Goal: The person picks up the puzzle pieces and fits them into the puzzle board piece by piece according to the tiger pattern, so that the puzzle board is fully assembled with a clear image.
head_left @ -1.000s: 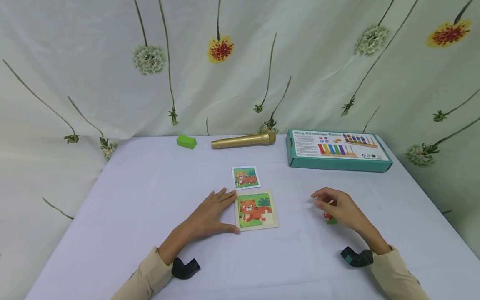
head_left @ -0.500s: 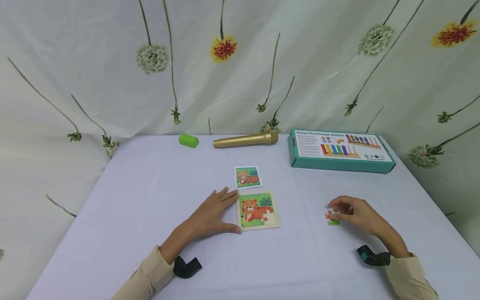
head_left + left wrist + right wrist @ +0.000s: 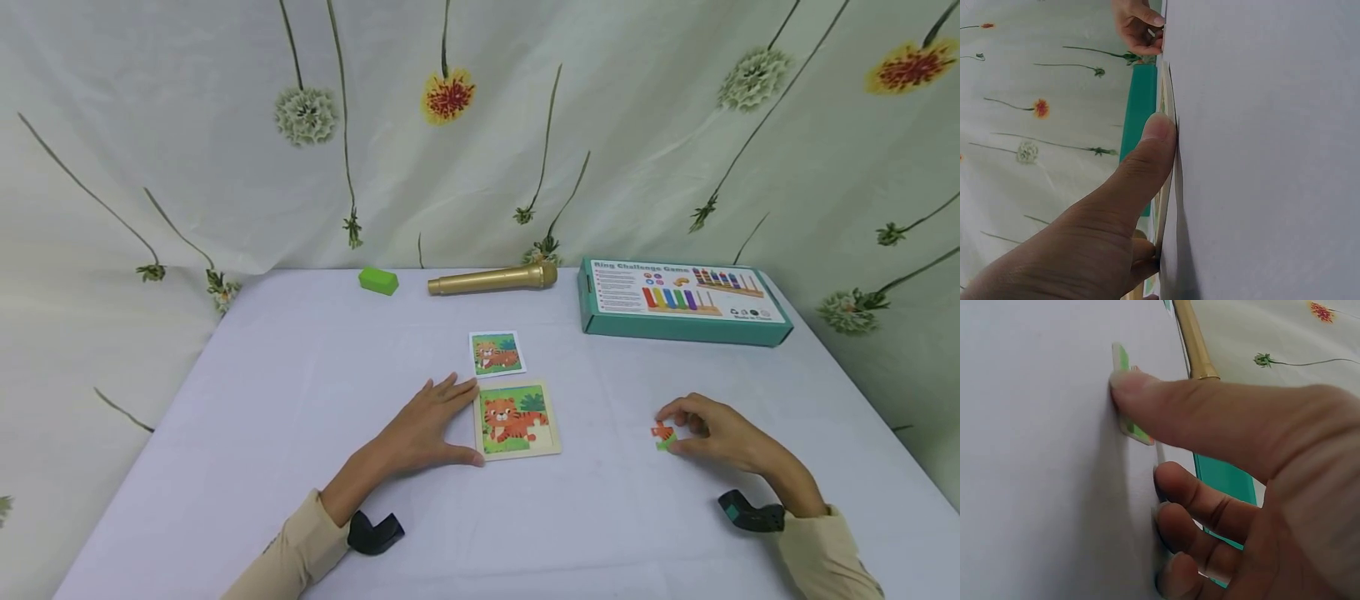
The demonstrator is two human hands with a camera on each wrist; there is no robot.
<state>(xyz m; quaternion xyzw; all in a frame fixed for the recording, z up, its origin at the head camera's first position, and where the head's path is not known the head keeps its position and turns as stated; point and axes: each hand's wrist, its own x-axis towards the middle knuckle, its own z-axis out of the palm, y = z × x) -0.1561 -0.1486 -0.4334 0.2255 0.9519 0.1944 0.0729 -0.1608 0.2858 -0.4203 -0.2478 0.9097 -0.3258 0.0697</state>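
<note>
In the head view, a square wooden jigsaw board [image 3: 553, 417] with a tiger picture lies flat on the table. Its lower right part is a bare gap. My left hand [image 3: 423, 429] spreads along the board's left side, thumb at the near corner and fingertips at the far one. The left wrist view has the thumb [image 3: 1157, 132] against the board's edge. Off to the right, my right hand [image 3: 723, 435] pinches an orange and green puzzle piece [image 3: 663, 435] between thumb and index finger. Seen from the right wrist, the thumb covers part of that piece [image 3: 1122, 357].
Just behind the board lies a small tiger picture card [image 3: 498, 354]. Along the table's back stand a green block [image 3: 378, 282], a gold microphone [image 3: 491, 280] and a teal Ring Challenge Game box [image 3: 686, 327]. A flowered cloth [image 3: 375, 100] hangs behind.
My right hand has moved right and its thumb and index finger have come round the puzzle piece. My left hand stays at the board.
</note>
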